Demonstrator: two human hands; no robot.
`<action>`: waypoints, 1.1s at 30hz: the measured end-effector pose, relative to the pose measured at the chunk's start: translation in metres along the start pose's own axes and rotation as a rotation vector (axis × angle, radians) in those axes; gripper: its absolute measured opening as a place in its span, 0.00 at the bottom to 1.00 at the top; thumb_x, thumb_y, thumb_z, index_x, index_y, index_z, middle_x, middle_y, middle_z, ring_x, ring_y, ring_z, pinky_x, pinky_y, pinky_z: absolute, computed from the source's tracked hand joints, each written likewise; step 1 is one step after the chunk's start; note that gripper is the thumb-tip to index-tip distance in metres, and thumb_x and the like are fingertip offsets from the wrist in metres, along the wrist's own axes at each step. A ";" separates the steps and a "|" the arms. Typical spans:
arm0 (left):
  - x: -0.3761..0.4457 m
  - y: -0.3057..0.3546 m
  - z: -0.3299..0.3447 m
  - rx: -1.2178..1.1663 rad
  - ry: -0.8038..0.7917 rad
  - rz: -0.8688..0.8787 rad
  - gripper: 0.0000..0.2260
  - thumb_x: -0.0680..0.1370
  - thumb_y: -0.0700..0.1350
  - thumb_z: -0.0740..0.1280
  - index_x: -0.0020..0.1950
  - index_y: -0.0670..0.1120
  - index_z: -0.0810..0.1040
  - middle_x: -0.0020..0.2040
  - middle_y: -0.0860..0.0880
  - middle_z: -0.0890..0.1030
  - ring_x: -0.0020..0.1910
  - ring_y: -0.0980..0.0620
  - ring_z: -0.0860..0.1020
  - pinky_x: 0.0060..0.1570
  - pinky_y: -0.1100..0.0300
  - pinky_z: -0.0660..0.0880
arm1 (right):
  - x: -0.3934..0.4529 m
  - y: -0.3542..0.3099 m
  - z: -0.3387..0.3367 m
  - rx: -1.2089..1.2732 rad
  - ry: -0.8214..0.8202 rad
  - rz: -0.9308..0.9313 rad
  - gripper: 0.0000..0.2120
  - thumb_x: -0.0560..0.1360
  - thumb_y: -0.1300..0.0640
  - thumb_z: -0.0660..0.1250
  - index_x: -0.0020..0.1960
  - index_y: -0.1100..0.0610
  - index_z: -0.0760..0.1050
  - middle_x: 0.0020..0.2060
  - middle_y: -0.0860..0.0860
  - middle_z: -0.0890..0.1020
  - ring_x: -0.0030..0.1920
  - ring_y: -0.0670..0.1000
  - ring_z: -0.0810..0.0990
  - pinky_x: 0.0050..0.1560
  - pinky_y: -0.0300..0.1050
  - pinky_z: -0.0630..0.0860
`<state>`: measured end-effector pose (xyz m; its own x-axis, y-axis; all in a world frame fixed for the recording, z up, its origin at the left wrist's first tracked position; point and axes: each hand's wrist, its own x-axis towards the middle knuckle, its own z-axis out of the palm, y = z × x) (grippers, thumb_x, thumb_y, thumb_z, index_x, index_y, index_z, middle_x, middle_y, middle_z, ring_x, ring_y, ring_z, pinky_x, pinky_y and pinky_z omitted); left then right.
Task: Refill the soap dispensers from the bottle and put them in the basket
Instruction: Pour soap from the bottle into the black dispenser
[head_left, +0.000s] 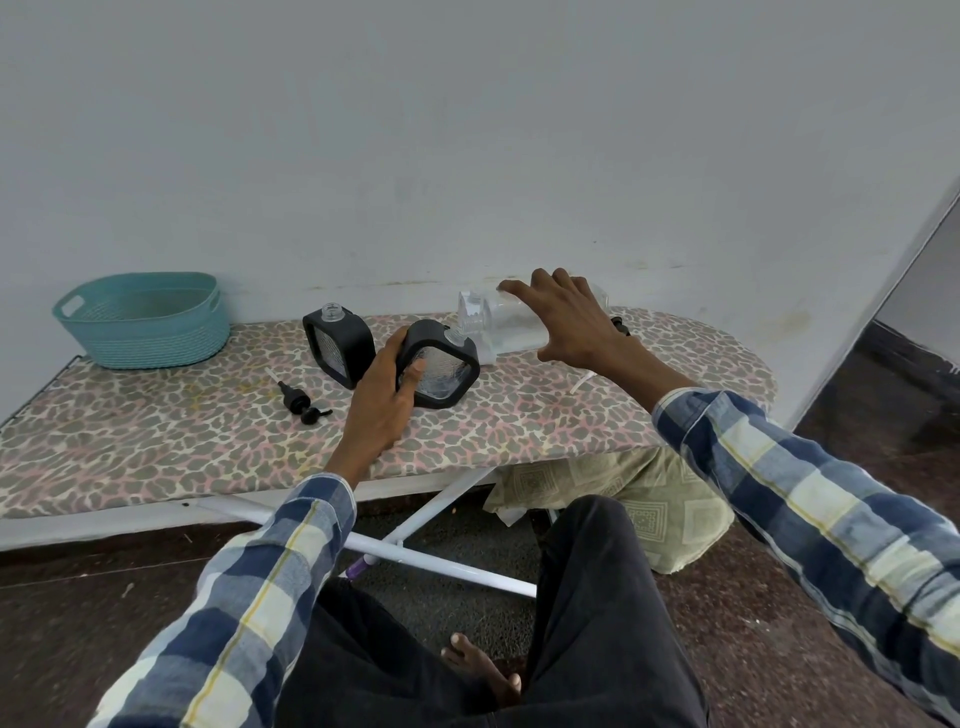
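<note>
My left hand (387, 395) grips a black-framed clear soap dispenser (441, 371), tilted, its open neck pointing up to the right. My right hand (569, 317) holds a clear refill bottle (498, 325) on its side, fingers over the top and thumb underneath. The bottle's mouth is just above the dispenser's neck. A second black dispenser (337, 345) stands open-necked on the board to the left. A black pump head (298, 402) lies in front of it. The teal basket (145, 319) sits at the far left with nothing visible inside.
Everything rests on a leopard-print ironing board (156, 447) set low against a white wall. Another black pump (621, 326) with a white tube (582, 382) lies partly hidden behind my right wrist. A patterned cushion (649, 504) and white board legs (441, 564) lie below.
</note>
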<state>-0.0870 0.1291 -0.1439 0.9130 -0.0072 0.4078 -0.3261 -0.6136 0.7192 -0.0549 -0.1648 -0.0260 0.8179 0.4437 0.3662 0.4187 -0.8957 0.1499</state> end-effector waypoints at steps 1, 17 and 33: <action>0.000 -0.001 0.000 0.003 -0.001 0.001 0.40 0.81 0.77 0.51 0.87 0.54 0.60 0.80 0.51 0.73 0.77 0.48 0.74 0.75 0.43 0.73 | 0.000 0.000 0.000 -0.003 0.001 0.000 0.53 0.61 0.55 0.86 0.79 0.45 0.61 0.61 0.53 0.72 0.59 0.58 0.71 0.64 0.57 0.70; 0.001 -0.002 0.000 -0.012 -0.006 0.002 0.37 0.82 0.76 0.53 0.86 0.57 0.61 0.79 0.52 0.74 0.76 0.49 0.74 0.75 0.41 0.73 | -0.001 0.000 0.000 0.015 0.005 -0.002 0.53 0.62 0.56 0.85 0.79 0.45 0.62 0.61 0.53 0.71 0.60 0.57 0.70 0.66 0.57 0.69; -0.002 0.002 -0.001 0.020 0.003 0.008 0.37 0.83 0.73 0.53 0.87 0.53 0.60 0.81 0.50 0.73 0.78 0.48 0.73 0.76 0.46 0.71 | -0.001 -0.001 -0.002 -0.007 0.009 -0.007 0.53 0.61 0.57 0.86 0.78 0.45 0.62 0.60 0.53 0.71 0.60 0.58 0.71 0.66 0.57 0.69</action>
<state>-0.0898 0.1282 -0.1428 0.9097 -0.0097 0.4151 -0.3282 -0.6293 0.7045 -0.0567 -0.1643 -0.0244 0.8116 0.4494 0.3734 0.4215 -0.8929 0.1586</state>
